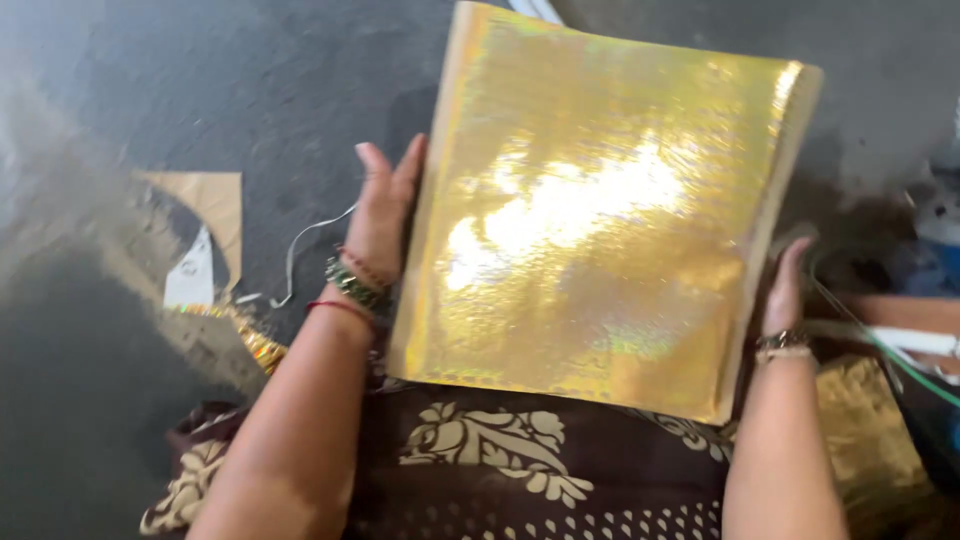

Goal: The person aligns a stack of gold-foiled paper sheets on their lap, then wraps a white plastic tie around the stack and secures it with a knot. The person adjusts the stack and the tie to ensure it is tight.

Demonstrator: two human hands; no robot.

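Head view: we hold the gold foil sheet [600,210] between flat-open left hand [382,215] and right hand [785,290], palms on its edges. Looks light, bendy, slick; edge support seems safest.

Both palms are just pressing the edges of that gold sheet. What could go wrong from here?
1. The gold sheet is held only between the left hand and right hand at its edges; it already bows, so it might crease or slip.
2. Cardboard scraps and a white strip lie on the floor nearby and could catch it if lowered.
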